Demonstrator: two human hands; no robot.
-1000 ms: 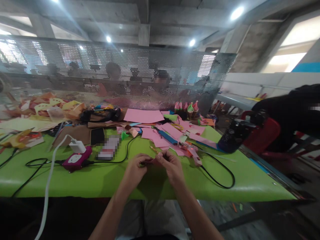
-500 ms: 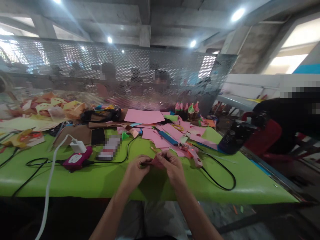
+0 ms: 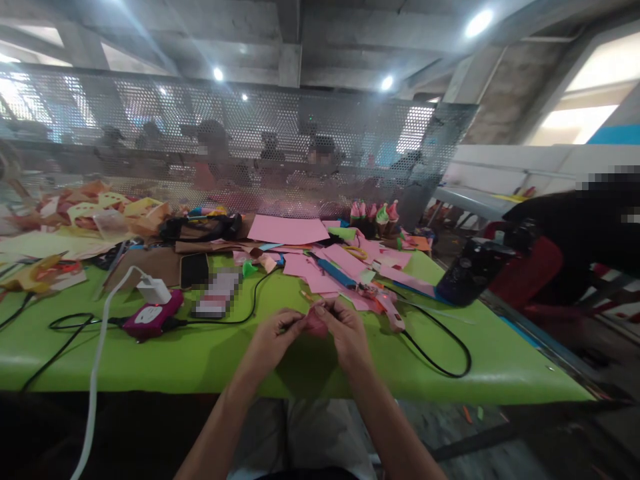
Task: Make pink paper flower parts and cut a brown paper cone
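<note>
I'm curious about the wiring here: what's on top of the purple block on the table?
A white plug sits on the purple block, with a white cable running from it. What the plug covers there can't be seen.

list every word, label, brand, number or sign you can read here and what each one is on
None can be read.
Phone with the light screen: screen pixelated, unreadable.
Dark container: pale marks, too small and blurred to read.

I can't read any text, brand or number. Phone (image 3: 217, 293) screen, left of centre: pixelated. Pale marks on dark bottle (image 3: 467, 275), right side: too small for me.
</note>
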